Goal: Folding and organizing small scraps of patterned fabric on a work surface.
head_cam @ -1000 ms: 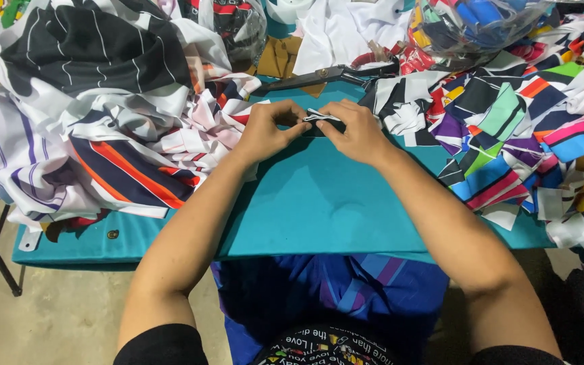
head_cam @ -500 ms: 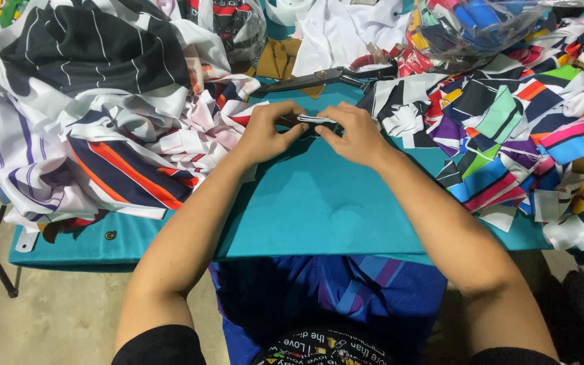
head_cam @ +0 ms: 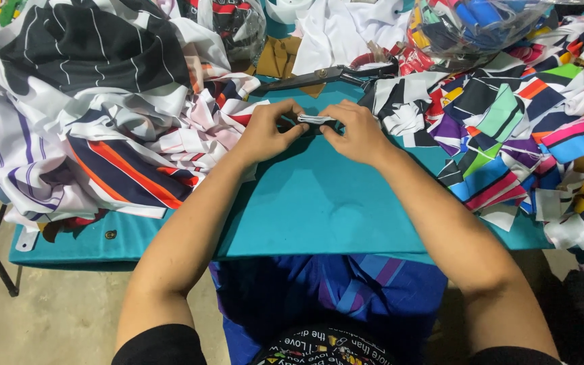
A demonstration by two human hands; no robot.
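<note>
Left heap: striped fabric pile (head_cam: 109, 128), black, white, navy and orange, bunched at the table's left end, seemingly pushed aside to leave the middle bare.

Table: teal table cover (head_cam: 319, 203), flat and open in front of the body, serving as the working patch.

Left hand: left hand (head_cam: 268, 130) curled inward, fingers and thumb pinched shut on the near end of the folded fabric strip (head_cam: 316, 119); resting low on the cover, likely for steadiness.

Strip: small, pale with a dark edge, held level between both hands just above the cover at the table's middle, kept taut by being pinched at both ends.

Scissors: large dark scissors (head_cam: 326, 74) lying just beyond the hands, blades pointing left, near but not touched.

Right hand: right hand (head_cam: 354, 132) closed on the strip's other end, fingertips meeting the left hand's, wrist on the cover.

Right heap: cut fabric pieces (head_cam: 508, 128) in many colours, spread loosely over the right side, apart from the uncut cloth.

Far right: clear plastic bag (head_cam: 474, 27) of bright items at the back, out of the way.
</note>
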